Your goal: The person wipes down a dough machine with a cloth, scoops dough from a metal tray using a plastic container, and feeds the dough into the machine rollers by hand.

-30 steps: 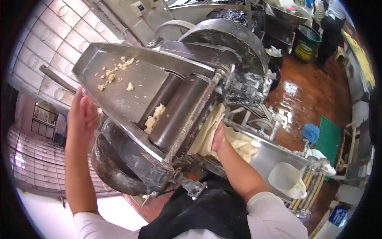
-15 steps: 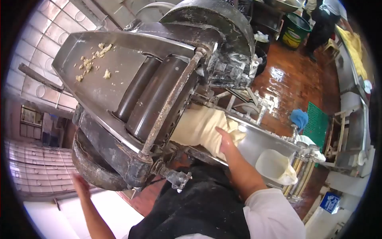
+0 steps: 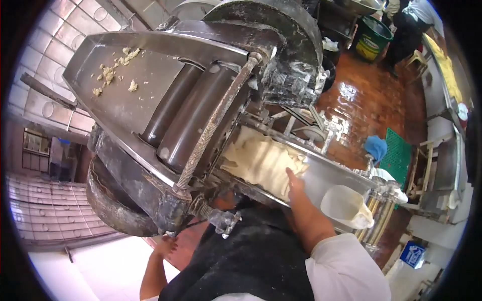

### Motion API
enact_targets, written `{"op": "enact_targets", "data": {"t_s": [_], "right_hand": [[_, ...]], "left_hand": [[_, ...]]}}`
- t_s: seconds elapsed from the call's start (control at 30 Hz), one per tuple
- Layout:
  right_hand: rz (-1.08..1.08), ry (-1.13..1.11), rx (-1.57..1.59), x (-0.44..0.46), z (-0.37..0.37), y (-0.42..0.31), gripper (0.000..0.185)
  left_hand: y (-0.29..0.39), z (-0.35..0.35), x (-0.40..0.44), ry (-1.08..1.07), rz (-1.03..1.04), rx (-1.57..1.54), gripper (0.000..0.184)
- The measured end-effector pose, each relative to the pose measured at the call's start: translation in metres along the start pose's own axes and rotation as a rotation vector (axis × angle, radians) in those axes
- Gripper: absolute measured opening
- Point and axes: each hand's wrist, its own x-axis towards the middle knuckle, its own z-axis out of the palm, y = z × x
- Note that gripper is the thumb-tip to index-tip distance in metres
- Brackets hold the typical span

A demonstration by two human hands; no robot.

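Dough sheeter point(image 3: 186, 165) has exposed rollers point(image 3: 196, 118); if they're turning (can't tell), a stray finger cd get dragged in. Steel tray point(image 3: 324, 178) juts out R of sheeter. Rumpled dough sheet point(image 3: 261, 163) lies on it, R of rollers; cd tear if pulled by one edge. R hand point(image 3: 296, 189) is at dough's end away from sheeter, fingers partly hidden, can't tell how tight. L hand point(image 3: 163, 246), low by sheeter's near side, looks loosely spread, nothing visible in it. Crumbs point(image 3: 108, 75) atop sheeter cd leave lumps if rolled in.

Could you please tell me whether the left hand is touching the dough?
Apart: the head view shows red floor and the machine between the left hand and the dough.
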Motion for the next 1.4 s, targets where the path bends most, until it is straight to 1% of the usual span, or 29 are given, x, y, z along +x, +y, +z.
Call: {"op": "enact_targets", "data": {"t_s": [0.03,0.1,0.13,0.17,0.2,0.23,0.3,0.4,0.5,0.6,0.63,0.67,0.73,0.77,0.8,0.87,0.93,0.97,1.0,1.03,1.07,1.1,1.13,1.2,1.23,1.3,1.37,1.4], "right_hand": [[-0.048,0.040,-0.112,0.005,0.009,0.006,0.062],[-0.101,-0.031,-0.126,0.011,0.010,0.010,0.052],[-0.126,-0.064,-0.130,0.009,0.014,0.006,0.047],[-0.065,-0.008,-0.156,0.009,0.016,0.001,0.037],[-0.098,-0.036,-0.118,0.007,0.016,0.000,0.036],[-0.134,-0.058,-0.079,0.004,0.012,-0.002,0.035],[-0.186,-0.101,-0.042,-0.010,0.005,-0.016,0.036],[-0.237,-0.007,-0.331,-0.011,-0.022,-0.019,0.039],[-0.213,-0.036,-0.309,-0.021,-0.068,-0.036,0.043],[-0.210,0.015,-0.159,-0.038,-0.109,-0.047,0.044],[-0.172,-0.011,-0.460,-0.032,-0.137,-0.050,0.052],[-0.271,0.034,-0.603,-0.040,-0.154,-0.054,0.054],[-0.449,0.114,-0.894,-0.080,-0.166,-0.086,0.057],[-0.430,0.137,-0.942,-0.125,-0.155,-0.133,0.051],[-0.539,0.161,-1.032,-0.132,-0.171,-0.144,0.049],[-0.771,0.196,-1.210,-0.138,-0.216,-0.165,0.047],[-0.510,0.251,-1.526,-0.154,-0.239,-0.187,0.047],[-0.527,0.273,-1.614,-0.152,-0.256,-0.180,0.045],[-0.541,0.262,-1.583,-0.148,-0.265,-0.170,0.043],[-0.554,0.248,-1.553,-0.143,-0.273,-0.161,0.041],[-0.567,0.234,-1.523,-0.138,-0.280,-0.151,0.040],[-0.575,0.278,-1.554,-0.133,-0.283,-0.144,0.035],[-0.621,0.369,-1.486,-0.129,-0.294,-0.134,0.034],[-0.711,0.543,-1.339,-0.126,-0.322,-0.118,0.033],[-0.532,0.581,-1.285,-0.140,-0.324,-0.133,0.028],[-0.401,0.765,-1.174,-0.170,-0.331,-0.158,0.023],[-0.397,0.841,-1.094,-0.172,-0.374,-0.158,0.021],[-0.396,0.891,-1.116,-0.169,-0.394,-0.155,0.021]], "left_hand": [[-0.007,-0.009,0.009,0.024,0.061,-0.004,0.030],[-0.023,-0.025,0.034,0.071,0.183,-0.007,0.032],[-0.027,-0.027,0.040,0.064,0.163,-0.034,0.032],[-0.030,-0.029,0.045,0.054,0.144,-0.056,0.033],[-0.030,-0.032,0.051,0.043,0.127,-0.073,0.033],[-0.028,-0.034,0.059,0.011,0.055,0.007,0.034],[-0.017,-0.026,0.061,-0.035,0.077,0.097,0.034],[-0.006,-0.014,0.059,-0.072,0.081,0.150,0.035],[0.001,-0.008,0.066,-0.060,0.070,0.138,0.036],[0.005,0.003,0.079,-0.057,0.068,0.122,0.037],[0.007,0.005,0.084,-0.060,0.068,0.126,0.037],[0.008,0.008,0.088,-0.070,0.059,0.133,0.038],[0.013,0.013,0.094,-0.108,0.014,0.144,0.038],[0.017,0.015,0.096,-0.129,-0.013,0.145,0.038],[0.021,0.017,0.095,-0.141,-0.040,0.141,0.038],[0.035,0.018,0.086,-0.178,-0.026,0.164,0.039],[0.039,0.020,0.092,-0.191,-0.016,0.187,0.040],[0.036,0.017,0.102,-0.188,-0.014,0.198,0.039],[0.035,0.016,0.112,-0.185,-0.014,0.208,0.039],[0.049,0.023,0.108,-0.191,-0.037,0.212,0.039],[0.054,0.028,0.095,-0.173,0.050,0.236,0.038],[0.043,0.028,0.112,-0.148,0.061,0.212,0.038],[0.031,0.026,0.132,-0.122,0.073,0.187,0.038],[0.044,0.032,0.121,-0.173,0.211,0.309,0.036],[0.051,0.036,0.114,-0.193,0.238,0.314,0.035],[0.061,0.045,0.103,-0.227,0.249,0.265,0.034],[0.066,0.052,0.103,-0.219,0.205,0.214,0.033],[0.066,0.056,0.105,-0.197,0.174,0.214,0.032]]}}
